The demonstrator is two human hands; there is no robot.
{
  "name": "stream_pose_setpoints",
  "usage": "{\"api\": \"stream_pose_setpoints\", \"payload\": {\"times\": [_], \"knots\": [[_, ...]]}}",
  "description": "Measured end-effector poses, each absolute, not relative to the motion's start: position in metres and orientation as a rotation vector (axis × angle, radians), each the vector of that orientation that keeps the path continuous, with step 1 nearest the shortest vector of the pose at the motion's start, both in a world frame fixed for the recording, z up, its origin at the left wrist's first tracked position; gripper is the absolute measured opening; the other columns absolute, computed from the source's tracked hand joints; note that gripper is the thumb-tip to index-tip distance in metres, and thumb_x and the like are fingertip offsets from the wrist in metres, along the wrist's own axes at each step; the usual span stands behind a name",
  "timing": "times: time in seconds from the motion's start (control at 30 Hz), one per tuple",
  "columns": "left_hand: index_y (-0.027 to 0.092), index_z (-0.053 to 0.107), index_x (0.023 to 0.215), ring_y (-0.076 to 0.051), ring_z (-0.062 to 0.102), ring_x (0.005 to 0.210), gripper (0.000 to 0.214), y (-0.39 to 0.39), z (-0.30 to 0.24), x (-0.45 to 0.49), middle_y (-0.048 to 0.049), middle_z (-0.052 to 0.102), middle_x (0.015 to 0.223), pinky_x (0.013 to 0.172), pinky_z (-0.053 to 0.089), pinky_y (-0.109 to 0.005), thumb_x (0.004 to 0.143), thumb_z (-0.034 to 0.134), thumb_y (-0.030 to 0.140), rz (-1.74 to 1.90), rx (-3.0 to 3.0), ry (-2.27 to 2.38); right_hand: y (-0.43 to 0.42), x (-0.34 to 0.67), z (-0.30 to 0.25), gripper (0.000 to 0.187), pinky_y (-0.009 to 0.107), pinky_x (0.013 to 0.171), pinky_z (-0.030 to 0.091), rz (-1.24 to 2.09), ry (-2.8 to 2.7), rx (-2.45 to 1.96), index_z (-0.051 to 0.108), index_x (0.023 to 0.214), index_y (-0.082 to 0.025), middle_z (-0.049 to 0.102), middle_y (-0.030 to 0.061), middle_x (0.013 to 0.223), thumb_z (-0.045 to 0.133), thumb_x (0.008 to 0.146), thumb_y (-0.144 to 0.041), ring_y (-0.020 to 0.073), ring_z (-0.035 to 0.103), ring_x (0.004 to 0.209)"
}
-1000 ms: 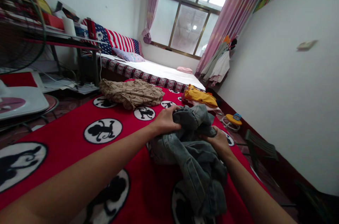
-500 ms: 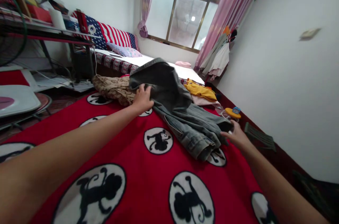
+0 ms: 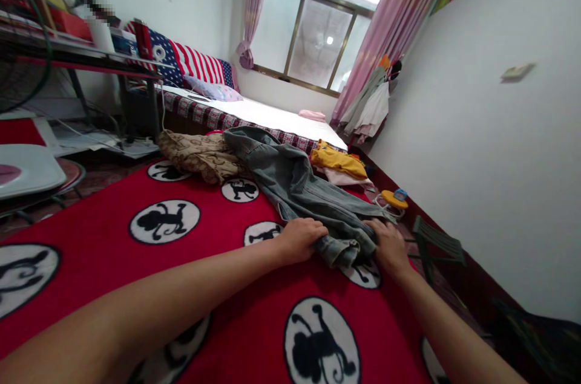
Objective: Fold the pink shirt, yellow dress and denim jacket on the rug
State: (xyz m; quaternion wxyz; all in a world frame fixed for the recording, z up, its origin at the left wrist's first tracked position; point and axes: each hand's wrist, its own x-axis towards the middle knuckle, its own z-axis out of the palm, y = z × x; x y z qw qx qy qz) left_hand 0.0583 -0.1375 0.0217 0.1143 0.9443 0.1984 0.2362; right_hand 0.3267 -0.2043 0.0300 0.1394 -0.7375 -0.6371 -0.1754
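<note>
A grey-blue denim jacket (image 3: 295, 181) lies stretched out across a red blanket (image 3: 113, 251) printed with black monkeys in white circles. My left hand (image 3: 302, 239) is closed on the jacket's near hem at its left side. My right hand (image 3: 389, 245) grips the same hem at its right side. The far end of the jacket rests against a beige patterned garment (image 3: 200, 154).
Folded yellow and pink clothes (image 3: 339, 163) lie at the blanket's far right. A bed (image 3: 272, 118) with a flag-print pillow stands behind, under a window. A cluttered shelf (image 3: 77, 51) and a fan base (image 3: 27, 169) are at left. A yellow toy (image 3: 394, 198) sits by the right wall.
The jacket was bunched in both hands, then flung out away from me; now it lies spread flat. My left hand has come back from its far end to the near hem.
</note>
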Motion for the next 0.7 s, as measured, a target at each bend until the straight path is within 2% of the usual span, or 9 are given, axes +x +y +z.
{"api": "stream_pose_setpoints", "payload": {"times": [0.13, 0.2, 0.27, 0.37, 0.43, 0.5, 0.57, 0.63, 0.7], "knots": [[0.019, 0.066, 0.092, -0.021, 0.062, 0.088, 0.021, -0.139, 0.056, 0.020, -0.0030, 0.067, 0.090, 0.077, 0.046, -0.027, 0.072, 0.060, 0.017, 0.962, 2.422, 0.655, -0.224, 0.307, 0.064, 0.031, 0.050, 0.109, 0.028, -0.523, -1.828, -1.839, 0.070, 0.102, -0.027, 0.067, 0.0062, 0.114, 0.050, 0.078, -0.023, 0.0287, 0.055, 0.117], [0.018, 0.067, 0.088, -0.017, 0.060, 0.077, 0.016, -0.146, 0.073, -0.011, 0.0009, 0.065, 0.079, 0.068, 0.045, -0.023, 0.072, 0.064, 0.020, 0.861, 2.328, 0.617, -0.244, 0.291, 0.081, 0.026, 0.048, 0.108, 0.029, -0.436, -1.886, -1.786, 0.072, 0.095, -0.027, 0.070, 0.0056, 0.108, 0.055, 0.076, -0.027, 0.0284, 0.059, 0.111], [0.019, 0.070, 0.086, -0.015, 0.059, 0.071, 0.022, -0.155, 0.083, -0.041, 0.0028, 0.065, 0.076, 0.063, 0.044, -0.020, 0.065, 0.073, 0.022, 0.579, 2.344, 0.527, -0.266, 0.273, 0.095, 0.025, 0.043, 0.097, 0.041, -0.137, -2.044, -1.858, 0.074, 0.093, -0.028, 0.072, 0.0060, 0.100, 0.064, 0.070, -0.032, 0.0280, 0.064, 0.098], [0.024, 0.073, 0.097, -0.019, 0.063, 0.082, 0.051, -0.165, 0.087, -0.072, 0.0013, 0.070, 0.092, 0.072, 0.048, -0.022, 0.048, 0.087, 0.027, 0.166, 2.317, 0.396, -0.287, 0.250, 0.109, 0.041, 0.034, 0.074, 0.051, 0.514, -2.231, -1.905, 0.075, 0.100, -0.030, 0.073, 0.0065, 0.093, 0.075, 0.060, -0.039, 0.0263, 0.066, 0.083], [0.026, 0.072, 0.107, -0.021, 0.065, 0.092, 0.056, -0.164, 0.085, -0.080, -0.0006, 0.072, 0.103, 0.079, 0.049, -0.024, 0.054, 0.086, 0.034, 0.055, 2.171, 0.385, -0.286, 0.240, 0.114, 0.040, 0.031, 0.065, 0.051, 0.704, -2.124, -1.867, 0.074, 0.102, -0.027, 0.073, 0.0066, 0.086, 0.071, 0.066, -0.046, 0.0239, 0.066, 0.075], [0.025, 0.071, 0.110, -0.021, 0.066, 0.094, 0.044, -0.157, 0.081, -0.077, -0.0023, 0.073, 0.104, 0.079, 0.051, -0.025, 0.069, 0.076, 0.038, 0.077, 2.015, 0.431, -0.270, 0.232, 0.114, 0.036, 0.032, 0.064, 0.050, 0.542, -1.947, -1.860, 0.073, 0.098, -0.024, 0.072, 0.0061, 0.081, 0.063, 0.075, -0.050, 0.0219, 0.065, 0.069], [0.022, 0.072, 0.107, -0.021, 0.067, 0.094, 0.035, -0.147, 0.073, -0.068, -0.0039, 0.073, 0.101, 0.080, 0.051, -0.026, 0.076, 0.069, 0.038, 0.235, 1.994, 0.514, -0.247, 0.227, 0.108, 0.038, 0.035, 0.075, 0.051, 0.250, -1.864, -1.840, 0.071, 0.102, -0.022, 0.072, 0.0074, 0.092, 0.063, 0.076, -0.049, 0.0238, 0.066, 0.080], [0.020, 0.074, 0.102, -0.022, 0.066, 0.096, 0.030, -0.138, 0.061, -0.057, -0.0055, 0.073, 0.101, 0.085, 0.050, -0.027, 0.075, 0.069, 0.033, 0.460, 2.132, 0.623, -0.226, 0.221, 0.093, 0.052, 0.038, 0.091, 0.047, 0.107, -1.909, -1.828, 0.065, 0.117, -0.021, 0.066, 0.0102, 0.117, 0.070, 0.071, -0.047, 0.0279, 0.061, 0.105], [0.019, 0.075, 0.099, -0.023, 0.064, 0.099, 0.028, -0.131, 0.047, -0.046, -0.0072, 0.070, 0.105, 0.090, 0.048, -0.029, 0.072, 0.071, 0.026, 0.579, 2.320, 0.699, -0.210, 0.213, 0.073, 0.078, 0.040, 0.099, 0.042, 0.107, -1.985, -1.886, 0.052, 0.134, -0.019, 0.056, 0.0139, 0.133, 0.075, 0.066, -0.048, 0.0314, 0.052, 0.121]]}}
